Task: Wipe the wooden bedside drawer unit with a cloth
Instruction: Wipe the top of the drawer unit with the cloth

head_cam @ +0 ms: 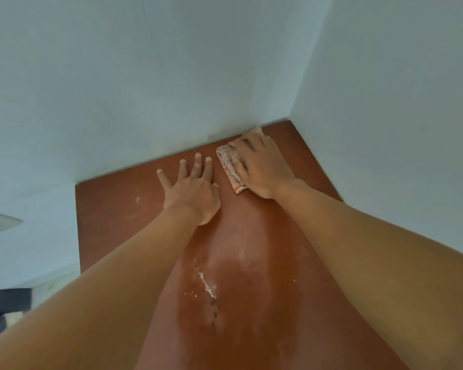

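Observation:
The reddish-brown wooden top of the drawer unit (118,206) fills the lower middle of the head view, set into a wall corner. Its near part shows pale dusty smears and small shiny wet streaks. My left hand (193,188) lies flat on the wood with fingers spread and straight. Just to its right, my right hand (262,166) presses a folded striped cloth (229,162) down onto the top, close to the back wall. The hand covers most of the cloth, and its fingers look fairly flat on it.
Pale blue-grey walls (171,76) meet at the corner behind the unit's far right. A white object (0,222) juts in at the left edge. Dark and light fabric (6,305) lies below it, left of the unit.

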`<state>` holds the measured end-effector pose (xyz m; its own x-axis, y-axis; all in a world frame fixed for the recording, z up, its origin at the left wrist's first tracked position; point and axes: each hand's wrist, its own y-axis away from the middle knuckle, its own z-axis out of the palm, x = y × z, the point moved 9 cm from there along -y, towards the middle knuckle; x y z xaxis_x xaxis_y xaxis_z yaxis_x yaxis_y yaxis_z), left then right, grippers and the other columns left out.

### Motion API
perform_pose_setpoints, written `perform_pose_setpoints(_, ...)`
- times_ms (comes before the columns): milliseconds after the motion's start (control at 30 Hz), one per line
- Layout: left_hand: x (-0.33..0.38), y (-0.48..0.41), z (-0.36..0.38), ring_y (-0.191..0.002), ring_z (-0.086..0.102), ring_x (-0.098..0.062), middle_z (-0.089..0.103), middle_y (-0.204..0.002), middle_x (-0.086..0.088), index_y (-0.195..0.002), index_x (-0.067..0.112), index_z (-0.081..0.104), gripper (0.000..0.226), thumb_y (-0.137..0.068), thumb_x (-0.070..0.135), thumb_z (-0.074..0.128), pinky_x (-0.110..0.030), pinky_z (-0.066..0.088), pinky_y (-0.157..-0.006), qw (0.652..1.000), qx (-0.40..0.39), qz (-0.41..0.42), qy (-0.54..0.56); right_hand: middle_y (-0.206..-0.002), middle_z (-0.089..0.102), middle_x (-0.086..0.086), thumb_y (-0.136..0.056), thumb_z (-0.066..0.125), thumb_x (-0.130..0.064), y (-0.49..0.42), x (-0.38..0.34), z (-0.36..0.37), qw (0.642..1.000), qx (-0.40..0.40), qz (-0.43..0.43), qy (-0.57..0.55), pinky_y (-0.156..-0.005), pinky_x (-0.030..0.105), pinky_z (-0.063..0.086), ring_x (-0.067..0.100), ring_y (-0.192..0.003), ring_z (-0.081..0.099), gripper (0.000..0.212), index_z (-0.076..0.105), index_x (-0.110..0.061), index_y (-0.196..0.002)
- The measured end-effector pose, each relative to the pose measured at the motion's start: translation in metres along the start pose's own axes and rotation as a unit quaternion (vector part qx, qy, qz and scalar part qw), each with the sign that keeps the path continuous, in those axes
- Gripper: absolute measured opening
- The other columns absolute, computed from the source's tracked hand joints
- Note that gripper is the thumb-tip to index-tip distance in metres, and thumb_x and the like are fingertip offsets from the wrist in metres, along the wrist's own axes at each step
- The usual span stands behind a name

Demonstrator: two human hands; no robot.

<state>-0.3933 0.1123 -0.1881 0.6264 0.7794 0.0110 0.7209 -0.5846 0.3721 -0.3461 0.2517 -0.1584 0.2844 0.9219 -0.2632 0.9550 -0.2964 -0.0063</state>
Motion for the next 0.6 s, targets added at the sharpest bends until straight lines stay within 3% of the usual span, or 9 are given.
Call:
perform_pose_setpoints(100,0.001,-0.003,0.0,-0.157,-0.006,-0.027,-0.013,-0.17,0.007,-0.161,0.028,-0.01,0.065,-0.105,0.043,0.019,-0.074,-0.002,-0.115,1.0,-0.015,-0.005,-0.007,-0.17,0.012,0.005,-0.107,0.027,-0.041,0.0,0.0,0.021,0.998,-0.051,0.026,-0.002,-0.128,0.047,0.006,0.028,-0.158,0.005,0.059,0.019,-0.022,-0.161)
perform_pose_setpoints(200,0.003,-0.002,-0.001,-0.157,-0.008,-0.028,-0.015,-0.17,0.006,-0.161,0.028,-0.011,0.065,-0.105,0.042,0.02,-0.073,-0.002,-0.115,1.0,-0.026,-0.011,-0.006,-0.172,-0.004,0.001,-0.107,0.018,-0.048,-0.004,0.003,0.032,0.996,-0.076,0.041,0.01,-0.128,0.047,-0.003,0.026,-0.158,-0.01,0.063,0.003,-0.025,-0.163)
perform_pose_setpoints(600,0.001,-0.002,-0.001,-0.157,-0.007,-0.027,-0.014,-0.17,0.008,-0.161,0.031,-0.01,0.065,-0.104,0.045,0.02,-0.075,-0.003,-0.114,0.999,-0.025,-0.024,-0.001,-0.172,0.001,0.0,-0.107,0.021,-0.048,0.045,0.003,0.03,0.997,-0.061,0.045,0.008,-0.128,0.047,0.0,0.025,-0.158,-0.008,0.062,0.007,-0.026,-0.163)
